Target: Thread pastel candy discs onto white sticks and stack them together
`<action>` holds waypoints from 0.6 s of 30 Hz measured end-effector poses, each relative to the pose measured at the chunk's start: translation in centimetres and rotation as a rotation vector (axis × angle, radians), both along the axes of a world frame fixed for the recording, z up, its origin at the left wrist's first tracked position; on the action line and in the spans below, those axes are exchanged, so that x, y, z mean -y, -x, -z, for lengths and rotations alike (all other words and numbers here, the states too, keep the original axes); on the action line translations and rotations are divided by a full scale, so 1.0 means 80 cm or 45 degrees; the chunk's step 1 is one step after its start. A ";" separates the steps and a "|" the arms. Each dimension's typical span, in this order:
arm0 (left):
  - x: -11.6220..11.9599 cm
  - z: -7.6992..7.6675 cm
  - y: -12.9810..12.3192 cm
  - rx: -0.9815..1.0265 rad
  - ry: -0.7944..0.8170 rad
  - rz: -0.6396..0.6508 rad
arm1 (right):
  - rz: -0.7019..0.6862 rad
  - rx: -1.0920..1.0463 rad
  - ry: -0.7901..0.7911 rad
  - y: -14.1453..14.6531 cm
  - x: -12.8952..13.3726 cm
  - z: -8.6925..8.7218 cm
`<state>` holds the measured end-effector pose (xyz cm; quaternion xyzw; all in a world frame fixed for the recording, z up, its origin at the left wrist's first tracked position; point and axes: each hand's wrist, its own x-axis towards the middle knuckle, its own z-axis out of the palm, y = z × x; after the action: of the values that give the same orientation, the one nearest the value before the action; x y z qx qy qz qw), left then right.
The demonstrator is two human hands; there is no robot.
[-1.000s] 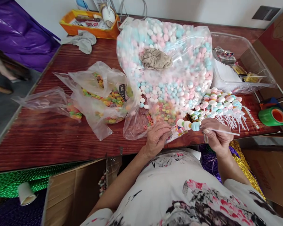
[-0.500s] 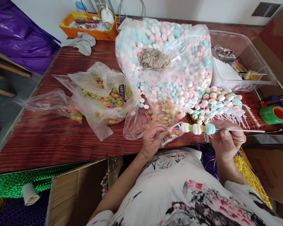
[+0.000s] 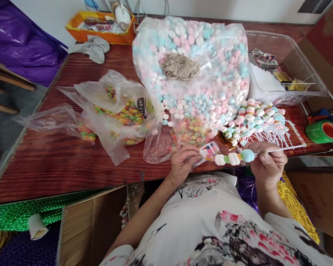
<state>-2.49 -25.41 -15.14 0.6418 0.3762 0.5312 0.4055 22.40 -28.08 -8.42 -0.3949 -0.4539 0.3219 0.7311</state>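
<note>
My right hand (image 3: 268,162) pinches a white stick (image 3: 290,148) threaded with white and pale blue puffy candies (image 3: 234,158) and small green and orange rings. The stick slants, its bare end up to the right. My left hand (image 3: 184,162) is closed on a small printed clear packet (image 3: 209,149) at the front edge of the table. The candy end of the stick meets the packet; whether it is inside I cannot tell. Just beyond my right hand lies a pile of finished candy sticks (image 3: 255,118).
A big clear bag of pastel candies (image 3: 227,85) with a crumpled cloth (image 3: 180,67) on top fills the table's middle. Bags of coloured rings (image 3: 130,114) lie left. A clear plastic bin (image 3: 291,94) and green tape (image 3: 323,132) stand right; an orange box (image 3: 80,34) sits behind.
The candy stick has tilted, its bare right end rising and its candy end dropping slightly. The packet in my left hand has turned beside the candies. The view has shifted a little.
</note>
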 end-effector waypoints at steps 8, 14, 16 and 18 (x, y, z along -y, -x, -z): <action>-0.003 0.008 0.001 -0.003 -0.067 0.117 | -0.116 -0.009 0.107 -0.008 -0.012 0.000; -0.005 0.008 0.001 -0.084 -0.183 0.148 | -0.099 0.076 0.155 -0.008 -0.015 0.000; -0.005 0.008 0.000 -0.086 -0.185 0.156 | -0.127 0.149 0.136 -0.007 -0.011 0.001; -0.005 0.009 -0.001 -0.053 -0.178 0.169 | -0.125 0.243 0.110 -0.008 -0.003 0.002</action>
<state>-2.42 -24.99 -15.83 0.7030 0.3031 0.5146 0.3863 23.01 -27.82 -8.56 -0.4322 -0.5259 0.3373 0.6503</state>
